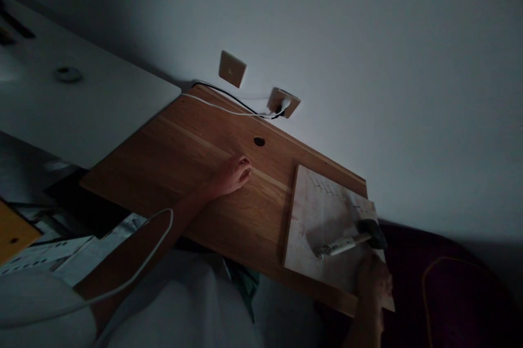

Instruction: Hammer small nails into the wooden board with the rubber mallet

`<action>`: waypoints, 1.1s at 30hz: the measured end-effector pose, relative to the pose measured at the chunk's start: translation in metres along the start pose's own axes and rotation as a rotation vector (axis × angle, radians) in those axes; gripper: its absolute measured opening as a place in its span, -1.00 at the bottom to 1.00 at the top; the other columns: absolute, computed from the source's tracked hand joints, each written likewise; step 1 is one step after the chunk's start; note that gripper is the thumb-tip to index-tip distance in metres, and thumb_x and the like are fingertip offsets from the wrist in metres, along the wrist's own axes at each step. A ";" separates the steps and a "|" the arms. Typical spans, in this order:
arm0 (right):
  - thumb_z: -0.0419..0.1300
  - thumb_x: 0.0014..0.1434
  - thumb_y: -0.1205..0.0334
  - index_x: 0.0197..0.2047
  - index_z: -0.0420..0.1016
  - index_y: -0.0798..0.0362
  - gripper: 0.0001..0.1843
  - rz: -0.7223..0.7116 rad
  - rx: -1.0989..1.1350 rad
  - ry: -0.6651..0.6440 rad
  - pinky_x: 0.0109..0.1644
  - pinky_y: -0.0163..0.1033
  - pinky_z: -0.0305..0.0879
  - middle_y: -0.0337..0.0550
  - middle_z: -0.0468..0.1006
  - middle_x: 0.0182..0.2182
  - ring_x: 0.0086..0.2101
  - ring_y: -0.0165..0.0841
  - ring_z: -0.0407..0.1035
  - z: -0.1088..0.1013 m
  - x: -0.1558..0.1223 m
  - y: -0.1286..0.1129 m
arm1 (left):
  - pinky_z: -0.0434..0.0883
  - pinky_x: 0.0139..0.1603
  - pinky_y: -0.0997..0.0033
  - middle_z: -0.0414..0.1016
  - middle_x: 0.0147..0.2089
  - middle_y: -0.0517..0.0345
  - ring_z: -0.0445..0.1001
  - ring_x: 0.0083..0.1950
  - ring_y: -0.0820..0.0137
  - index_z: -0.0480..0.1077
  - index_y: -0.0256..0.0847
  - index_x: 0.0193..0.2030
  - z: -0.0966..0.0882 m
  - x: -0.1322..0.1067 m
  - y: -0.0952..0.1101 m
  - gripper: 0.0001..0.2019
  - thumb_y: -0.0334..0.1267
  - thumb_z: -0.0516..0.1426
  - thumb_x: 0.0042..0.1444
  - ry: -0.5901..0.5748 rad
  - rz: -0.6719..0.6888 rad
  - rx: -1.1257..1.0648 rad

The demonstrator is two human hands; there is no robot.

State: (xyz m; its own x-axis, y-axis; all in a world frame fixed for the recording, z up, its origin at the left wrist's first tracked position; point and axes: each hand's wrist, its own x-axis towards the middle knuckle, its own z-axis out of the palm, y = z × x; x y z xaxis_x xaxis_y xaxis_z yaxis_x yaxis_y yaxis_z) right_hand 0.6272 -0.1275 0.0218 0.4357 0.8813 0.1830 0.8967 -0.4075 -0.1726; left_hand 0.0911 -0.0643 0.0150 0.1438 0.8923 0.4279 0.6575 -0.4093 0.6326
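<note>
Hammer [351,242]: lying on the pale board, black head toward the right, light handle slanting down to the left.
Board [322,212]: flat on the right end of the wooden desk [229,223]; thin dark marks [324,187] run in a row near its wall-side edge — too small to tell what they are.
Right hand [373,277]: over the board's near right corner, just beside the hammer head; dark and blurred, so I cannot tell whether the fingers grip anything.
Left hand [235,174]: above or on the desk, left of the board, fingers curled in toward the palm — whether they close on something, I cannot tell.
Cord [159,250]: white, looping across the left forearm.
Desk hole [259,141]: dark, between left hand and wall.
Socket [285,103]: on the wall, with a white cable [220,107] and a black cable [229,93] running left.
White table [110,97]: adjoins the desk's left end.
</note>
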 end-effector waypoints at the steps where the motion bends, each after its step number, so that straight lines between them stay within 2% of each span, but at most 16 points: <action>1: -0.08 0.34 -0.04 0.28 0.46 0.15 -0.35 0.004 -0.016 -0.024 0.25 0.40 0.27 0.37 0.54 0.17 0.22 0.30 0.38 0.000 0.002 0.002 | 0.50 0.11 0.13 0.48 -0.03 0.00 0.50 0.04 0.21 0.46 -0.17 -0.14 0.000 0.000 0.000 -0.89 -0.40 0.11 0.33 0.002 -0.002 -0.007; 5: 0.05 0.27 -0.08 0.24 0.51 0.25 -0.32 0.095 -0.054 -0.029 0.18 0.32 0.35 0.47 0.57 0.11 0.14 0.33 0.44 -0.013 0.017 0.012 | 0.50 0.12 0.13 0.47 -0.03 -0.01 0.50 0.05 0.22 0.46 -0.18 -0.15 0.001 0.001 0.000 -0.89 -0.41 0.10 0.33 0.001 -0.004 -0.023; 8: 0.05 0.29 0.01 0.26 0.48 0.34 -0.34 0.127 -0.063 0.011 0.19 0.26 0.36 0.52 0.54 0.14 0.17 0.32 0.42 -0.023 0.032 0.015 | 0.50 0.10 0.15 0.48 -0.04 0.00 0.51 0.03 0.22 0.46 -0.18 -0.16 0.001 0.001 0.000 -0.89 -0.40 0.11 0.33 0.001 -0.001 -0.027; 11: 0.05 0.30 0.07 0.28 0.43 0.37 -0.36 0.120 -0.069 0.040 0.20 0.27 0.32 0.55 0.51 0.17 0.21 0.31 0.38 -0.018 0.041 0.009 | 0.50 0.08 0.15 0.47 -0.05 0.00 0.50 0.02 0.22 0.46 -0.18 -0.17 0.003 0.001 -0.002 -0.90 -0.39 0.11 0.33 0.011 0.001 -0.016; 13: 0.04 0.32 0.09 0.24 0.47 0.31 -0.41 0.108 -0.069 0.032 0.15 0.28 0.35 0.50 0.55 0.11 0.16 0.28 0.42 -0.010 0.043 0.004 | 0.49 0.09 0.14 0.47 -0.04 0.00 0.50 0.02 0.22 0.46 -0.18 -0.16 0.004 0.001 -0.002 -0.90 -0.38 0.11 0.33 0.012 0.002 -0.004; 15: 0.00 0.35 0.09 0.18 0.53 0.26 -0.46 0.098 -0.067 0.018 0.11 0.26 0.38 0.44 0.59 0.03 0.10 0.25 0.48 -0.003 0.041 0.000 | 0.49 0.09 0.14 0.47 -0.04 0.01 0.50 0.02 0.22 0.47 -0.17 -0.15 0.004 0.001 -0.001 -0.89 -0.39 0.11 0.33 0.005 -0.003 0.009; 18: -0.04 0.37 0.04 0.14 0.55 0.27 -0.44 0.098 -0.060 0.009 0.09 0.24 0.41 0.45 0.61 -0.02 0.06 0.24 0.50 0.000 0.036 -0.002 | 0.49 0.10 0.13 0.47 -0.04 0.00 0.49 0.03 0.21 0.47 -0.17 -0.16 0.004 0.001 0.001 -0.89 -0.39 0.11 0.33 -0.007 -0.002 0.021; 21: -0.04 0.36 -0.01 0.21 0.50 0.26 -0.39 0.097 -0.046 0.021 0.12 0.24 0.40 0.44 0.59 0.02 0.09 0.23 0.47 -0.003 0.031 -0.003 | 0.49 0.11 0.13 0.46 -0.01 -0.01 0.49 0.04 0.20 0.47 -0.18 -0.15 0.002 0.001 0.003 -0.90 -0.39 0.12 0.32 -0.010 0.001 0.013; 26: -0.05 0.35 -0.03 0.24 0.46 0.11 -0.42 0.090 -0.014 0.049 0.17 0.20 0.37 0.30 0.56 0.12 0.14 0.17 0.44 -0.007 0.019 -0.012 | 0.49 0.12 0.10 0.45 0.01 -0.03 0.50 0.04 0.19 0.46 -0.17 -0.13 0.001 0.001 0.006 -0.90 -0.40 0.12 0.30 -0.014 0.003 0.030; 30: -0.03 0.32 -0.03 0.25 0.45 0.09 -0.42 0.101 0.016 0.055 0.22 0.21 0.32 0.27 0.54 0.17 0.18 0.17 0.40 -0.008 0.005 -0.028 | 0.50 0.11 0.10 0.43 0.02 -0.03 0.50 0.05 0.19 0.45 -0.17 -0.12 0.002 0.002 0.009 -0.91 -0.38 0.13 0.31 -0.010 0.015 0.041; 33: -0.05 0.34 -0.06 0.27 0.43 0.08 -0.40 0.093 0.049 0.038 0.22 0.20 0.31 0.26 0.55 0.15 0.18 0.16 0.39 -0.009 -0.008 -0.047 | 0.49 0.14 0.08 0.44 0.03 -0.03 0.49 0.08 0.17 0.44 -0.16 -0.06 0.005 0.003 0.009 -0.90 -0.36 0.13 0.33 0.038 0.005 0.016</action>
State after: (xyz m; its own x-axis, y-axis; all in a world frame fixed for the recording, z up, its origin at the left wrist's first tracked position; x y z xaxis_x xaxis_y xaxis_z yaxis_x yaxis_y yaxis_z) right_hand 0.5822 -0.1174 0.0367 0.5201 0.8302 0.2009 0.8480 -0.4739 -0.2373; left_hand 0.1011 -0.0644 0.0188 0.1196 0.8822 0.4555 0.6682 -0.4108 0.6202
